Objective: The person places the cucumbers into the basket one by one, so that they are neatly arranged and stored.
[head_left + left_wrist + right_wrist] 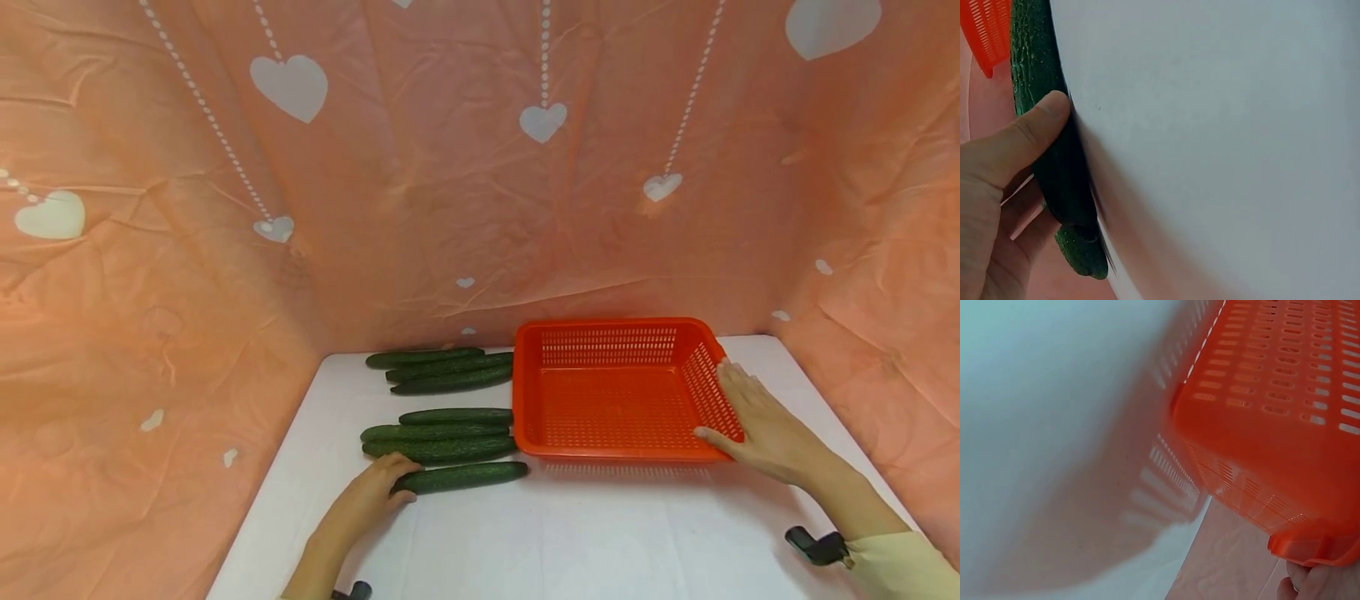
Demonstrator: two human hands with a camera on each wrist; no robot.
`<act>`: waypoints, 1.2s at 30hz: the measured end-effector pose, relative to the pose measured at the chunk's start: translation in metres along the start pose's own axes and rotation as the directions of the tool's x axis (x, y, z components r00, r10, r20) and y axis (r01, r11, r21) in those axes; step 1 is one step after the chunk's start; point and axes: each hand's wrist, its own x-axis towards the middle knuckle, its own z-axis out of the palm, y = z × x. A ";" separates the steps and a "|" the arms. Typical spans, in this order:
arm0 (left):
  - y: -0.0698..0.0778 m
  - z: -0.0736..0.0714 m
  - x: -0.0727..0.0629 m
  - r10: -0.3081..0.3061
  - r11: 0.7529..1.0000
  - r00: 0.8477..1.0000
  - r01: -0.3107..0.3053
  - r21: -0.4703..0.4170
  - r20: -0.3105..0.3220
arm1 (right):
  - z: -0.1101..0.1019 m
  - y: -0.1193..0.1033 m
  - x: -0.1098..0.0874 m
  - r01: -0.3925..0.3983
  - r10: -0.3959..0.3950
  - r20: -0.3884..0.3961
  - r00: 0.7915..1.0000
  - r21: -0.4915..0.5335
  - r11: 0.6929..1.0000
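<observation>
My left hand (369, 493) pinches the left end of the nearest dark green cucumber (472, 476), which lies on the white table. In the left wrist view the thumb presses one side of this cucumber (1035, 56), with fingers on the other side; the tip of another cucumber (1082, 253) shows beyond it. On the right, my right hand (772, 433) rests with straight fingers along the right side of an orange-red plastic basket (615, 454), its thumb near the front corner. The right wrist view shows the basket's slotted wall (1279, 381) and only some fingertips (1297, 575), partly hidden.
Just behind the held cucumber lie three cucumbers (438, 450) side by side. Three more cucumbers (453, 381) lie at the back left, close to the basket. The white table (600, 542) is enclosed by peach-orange cloth walls (420, 208) printed with white hearts.
</observation>
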 end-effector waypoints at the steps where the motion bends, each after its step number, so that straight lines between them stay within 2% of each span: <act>1: 0.000 0.000 0.000 0.002 1.000 1.000 -0.002 -0.007 0.004 | 0.000 0.000 0.000 0.000 0.000 -0.001 1.000 0.000 1.000; 4: 0.000 -0.001 -0.003 -0.012 0.999 1.000 0.012 -0.035 0.003 | 0.000 0.000 0.001 -0.002 0.002 -0.002 1.000 0.008 1.000; 7: 0.002 -0.004 -0.006 -0.011 0.999 1.000 0.010 -0.043 -0.028 | 0.000 0.000 0.001 -0.006 0.006 -0.003 1.000 0.016 1.000; 10: 0.004 -0.008 -0.009 0.012 1.000 0.995 -0.015 -0.021 -0.097 | 0.000 0.000 0.001 -0.007 0.007 -0.003 1.000 0.019 1.000; 13: 0.006 -0.015 -0.014 0.028 1.000 0.983 -0.029 -0.003 -0.180 | 0.001 0.000 0.000 -0.007 0.007 -0.005 1.000 0.019 1.000; 17: 0.008 -0.026 -0.017 0.025 1.000 0.957 -0.029 -0.010 -0.290 | 0.001 0.000 0.000 -0.001 0.002 -0.011 1.000 0.021 1.000; 23: 0.017 -0.047 -0.014 0.051 0.997 0.893 -0.071 -0.027 -0.447 | 0.001 0.000 -0.001 -0.008 0.008 -0.005 1.000 0.023 1.000; 25: 0.023 -0.051 -0.011 0.036 0.997 0.876 -0.067 -0.048 -0.480 | 0.001 0.000 -0.001 -0.012 0.012 0.003 1.000 0.022 1.000; 28: 0.034 -0.056 -0.003 -0.011 0.993 0.861 -0.050 -0.106 -0.508 | 0.001 -0.001 -0.001 0.000 0.000 -0.003 1.000 0.018 1.000; 31: 0.045 -0.058 0.007 -0.051 0.986 0.855 -0.038 -0.161 -0.517 | 0.000 -0.002 0.001 0.011 -0.011 -0.003 1.000 0.018 1.000; 36: 0.064 -0.059 0.028 -0.064 0.975 0.871 -0.050 -0.219 -0.488 | -0.001 -0.004 0.003 -0.004 0.004 0.016 1.000 0.020 1.000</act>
